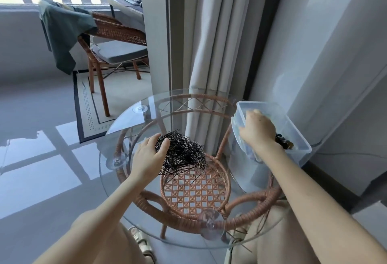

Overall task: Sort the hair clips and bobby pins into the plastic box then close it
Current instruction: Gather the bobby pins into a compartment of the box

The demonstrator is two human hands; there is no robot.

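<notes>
A big heap of black bobby pins [184, 152] lies on the round glass table top [134, 125]. My left hand [149, 155] cups the left side of the heap, fingers curled into the pins. A clear plastic box [297, 138] stands open at the table's right edge. My right hand [257, 131] reaches down inside it, fingers bent; whether it holds anything is hidden. Dark hair clips [283, 143] lie in the box just right of that hand. The box lid seems to sit under the box.
The glass top rests on a wicker frame with a woven lower shelf [194, 192]. Grey curtains [211, 54] hang just behind the table. A wall stands at the right. A wicker chair [113, 39] with a green cloth stands at the back left.
</notes>
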